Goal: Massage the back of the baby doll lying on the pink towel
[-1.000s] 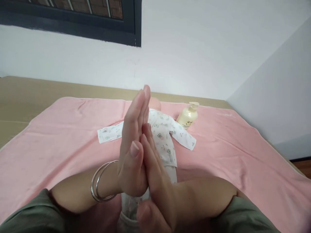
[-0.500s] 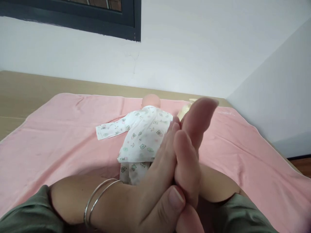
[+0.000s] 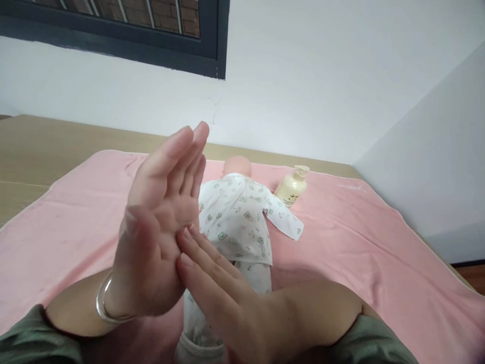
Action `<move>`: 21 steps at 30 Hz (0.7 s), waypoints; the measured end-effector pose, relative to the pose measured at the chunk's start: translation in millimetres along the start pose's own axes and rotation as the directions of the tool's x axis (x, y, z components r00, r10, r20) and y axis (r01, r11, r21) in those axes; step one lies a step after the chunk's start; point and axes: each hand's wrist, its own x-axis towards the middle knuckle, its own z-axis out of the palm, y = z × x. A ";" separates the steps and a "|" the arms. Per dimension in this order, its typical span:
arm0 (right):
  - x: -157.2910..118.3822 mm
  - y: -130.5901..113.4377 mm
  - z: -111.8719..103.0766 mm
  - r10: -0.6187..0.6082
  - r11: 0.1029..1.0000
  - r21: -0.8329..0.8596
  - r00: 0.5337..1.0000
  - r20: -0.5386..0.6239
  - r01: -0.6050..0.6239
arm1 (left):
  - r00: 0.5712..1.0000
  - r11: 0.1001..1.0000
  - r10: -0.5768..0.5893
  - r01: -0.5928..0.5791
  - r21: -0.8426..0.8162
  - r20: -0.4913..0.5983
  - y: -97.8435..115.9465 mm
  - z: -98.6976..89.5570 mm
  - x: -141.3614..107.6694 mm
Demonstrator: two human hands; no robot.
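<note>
My left hand [image 3: 155,237] is raised with its palm turned to the right and its fingers stretched upward; a silver bangle [image 3: 103,303] circles that wrist. Against the base of this palm rest the extended fingertips of my right hand [image 3: 227,298]. Neither hand holds anything. Behind them a baby doll in a white printed top [image 3: 246,217] and matching trousers [image 3: 257,275] lies with its head [image 3: 238,166] away from me. My hands cover part of its left side and legs. A cream pump bottle [image 3: 293,187] is just beyond the doll's right-hand sleeve.
A pink blanket [image 3: 341,263] lies under the doll and bottle, on a wooden surface [image 3: 68,131]. White walls [image 3: 303,91] rise behind and at the right. A dark window frame [image 3: 212,55] is at the upper left.
My palms were pressed together at centre right. My left hand has moved left and stands open, while my right fingertips slid down to its palm. The bottle and right-hand sleeve now show.
</note>
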 end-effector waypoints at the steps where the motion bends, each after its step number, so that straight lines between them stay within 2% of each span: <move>1: 1.0 1.4 -4.5 0.017 0.999 0.033 0.999 -0.032 -0.016 | 0.999 0.998 0.022 -0.024 -0.057 -0.037 -9.7 -2.1 5.6; 4: 6.0 17.0 -12.9 0.095 0.991 0.112 0.975 -0.201 -0.073 | 0.988 0.982 0.085 -0.105 -0.158 -0.130 -53.4 -4.0 20.5; 6: 8.9 41.1 -10.5 0.218 0.974 0.121 0.932 -0.291 -0.190 | 0.973 0.992 0.077 -0.098 -0.084 -0.218 -90.5 -3.0 26.7; 8: 8.7 74.7 -1.3 0.336 0.938 0.045 0.874 -0.350 -0.342 | 0.961 0.997 0.056 -0.042 0.057 -0.272 -127.3 -1.6 28.2; 9: 7.2 93.0 5.0 0.353 0.919 -0.043 0.866 -0.353 -0.392 | 0.953 0.991 0.038 0.002 0.131 -0.301 -143.8 -1.0 27.0; 12: -0.4 141.4 23.2 0.439 0.837 -0.247 0.868 -0.232 -0.489 | 0.953 0.932 -0.120 0.205 0.299 -0.279 -180.7 0.9 17.3; 14: -5.3 161.6 28.7 0.465 0.823 -0.285 0.871 -0.159 -0.491 | 0.955 0.884 -0.197 0.271 0.381 -0.223 -194.0 2.1 8.7; 16: -8.1 173.3 25.9 0.499 0.812 -0.285 0.859 -0.116 -0.510 | 0.958 0.849 -0.219 0.280 0.448 -0.183 -200.2 2.5 2.0; 21: -10.0 187.6 3.6 0.662 0.689 -0.327 0.745 -0.078 -0.647 | 0.958 0.798 -0.247 0.285 0.531 -0.143 -202.0 0.2 -0.7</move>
